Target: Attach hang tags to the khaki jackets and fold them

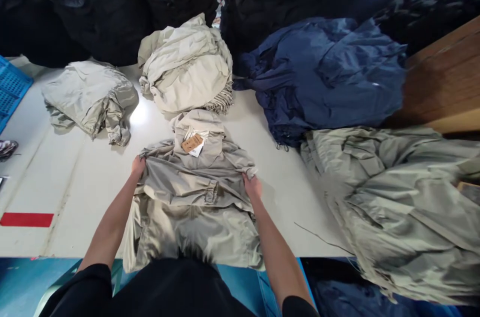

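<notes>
A beige hooded jacket lies in front of me on the white table, its hood pointing away and its lower part hanging over the near edge. One sleeve lies folded across the body, with its gathered cuff near the middle. My left hand grips the jacket's left edge, fingers closed on the fabric. At the opposite edge my right hand is closed on a bunched part of the cloth. A brown hang tag and white labels rest at the neck, below the hood.
Beige garment piles and a smaller folded one lie beyond. Navy garments and grey-green ones are stacked at right. Black bundles line the back. A blue crate and red strip are at left.
</notes>
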{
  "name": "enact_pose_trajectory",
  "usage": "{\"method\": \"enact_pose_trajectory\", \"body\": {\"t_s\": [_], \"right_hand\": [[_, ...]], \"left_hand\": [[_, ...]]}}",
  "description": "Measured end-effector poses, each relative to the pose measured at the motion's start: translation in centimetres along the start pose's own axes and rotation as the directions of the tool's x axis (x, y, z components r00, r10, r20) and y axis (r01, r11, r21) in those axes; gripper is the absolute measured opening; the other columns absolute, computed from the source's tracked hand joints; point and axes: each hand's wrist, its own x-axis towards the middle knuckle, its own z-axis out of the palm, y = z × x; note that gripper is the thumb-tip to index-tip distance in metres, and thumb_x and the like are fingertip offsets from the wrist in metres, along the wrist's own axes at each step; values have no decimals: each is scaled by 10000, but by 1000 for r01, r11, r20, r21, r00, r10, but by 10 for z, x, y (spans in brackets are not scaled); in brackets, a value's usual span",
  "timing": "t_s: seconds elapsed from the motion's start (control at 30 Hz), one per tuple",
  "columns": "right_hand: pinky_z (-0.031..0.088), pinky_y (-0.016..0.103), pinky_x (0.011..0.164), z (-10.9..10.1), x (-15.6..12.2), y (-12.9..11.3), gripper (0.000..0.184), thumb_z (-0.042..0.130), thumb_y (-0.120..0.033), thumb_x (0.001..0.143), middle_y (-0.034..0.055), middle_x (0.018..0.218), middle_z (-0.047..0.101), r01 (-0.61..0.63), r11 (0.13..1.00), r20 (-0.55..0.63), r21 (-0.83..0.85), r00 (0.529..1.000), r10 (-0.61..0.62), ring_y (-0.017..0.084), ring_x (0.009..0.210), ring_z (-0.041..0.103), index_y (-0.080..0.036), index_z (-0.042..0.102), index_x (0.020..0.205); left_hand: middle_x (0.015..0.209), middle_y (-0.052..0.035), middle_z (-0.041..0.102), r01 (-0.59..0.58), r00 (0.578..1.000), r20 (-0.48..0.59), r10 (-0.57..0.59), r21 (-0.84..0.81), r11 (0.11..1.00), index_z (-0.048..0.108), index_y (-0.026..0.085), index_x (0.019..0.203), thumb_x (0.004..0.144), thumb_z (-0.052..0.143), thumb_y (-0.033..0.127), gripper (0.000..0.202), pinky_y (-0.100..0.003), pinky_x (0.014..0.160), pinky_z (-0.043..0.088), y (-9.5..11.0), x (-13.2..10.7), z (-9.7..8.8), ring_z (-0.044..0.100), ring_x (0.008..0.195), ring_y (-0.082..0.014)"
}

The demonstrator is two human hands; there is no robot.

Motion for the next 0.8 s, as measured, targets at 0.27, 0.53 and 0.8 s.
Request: {"method": "enact_pose_trajectory", "body": {"t_s": [0.27, 0.53, 0.8], "right_hand": [[268, 503, 1141, 7, -54, -16, 679, 350, -511, 967, 219, 1534, 366, 256, 959, -308, -124, 909, -283, 341, 1440, 298, -114, 290, 1514], [347, 405, 1112, 57, -91, -36, 550, 359, -216, 925, 124, 1516, 449, 591, 786, 70, -182, 805, -590, 277, 1401, 389, -150, 428, 1466], [472, 376, 937, 51, -105, -55, 447, 293, -383, 978, 146, 1128, 698, 518, 841, -23, 159, 853, -521, 280, 1074, 619, -168, 650, 1140]], "left_hand": [[1621, -188, 203, -288, 935, -125, 332, 276, 917, 277, 108, 1530, 943, 427, 335, 647, -540, 1201, 173, 23, -59, 14, 154, 1506, -339], [1593, -98, 329, -746, 663, 416, 622, 292, 599, 376, 207, 1526, 949, 408, 321, 589, -507, 1235, 131, 25, -186, 90, 214, 1504, -299], [1606, -107, 297, -676, 736, 257, 626, 310, 668, 389, 220, 1519, 969, 386, 341, 563, -528, 1229, 102, 51, -163, 64, 170, 1515, -299]]}}
